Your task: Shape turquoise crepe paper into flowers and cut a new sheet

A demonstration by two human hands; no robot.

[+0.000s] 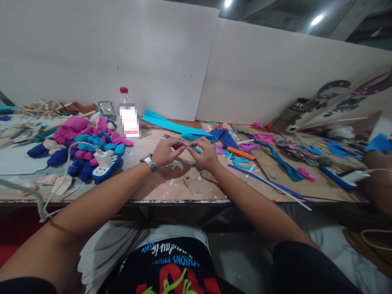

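Note:
Over the middle of the table, my left hand [167,152] and my right hand [206,154] meet at the fingertips. Both are closed in a pinch on a small piece of blue fabric [196,150], mostly covered by my fingers. A wristwatch [149,162] circles my left wrist. Just behind the hands stretches a long turquoise fabric strip [171,124], with a dark blue strip [225,138] at its right end. An orange cutter knife [240,153] lies to the right of my right hand, among turquoise scraps.
Pink and blue fabric bundles [72,130] are heaped at left, beside a power strip [105,168] with a plugged-in cable. A red-capped bottle [129,116] stands behind. Right of me are a thin white strip [284,193], another power strip [338,178] and another person's arm [378,183].

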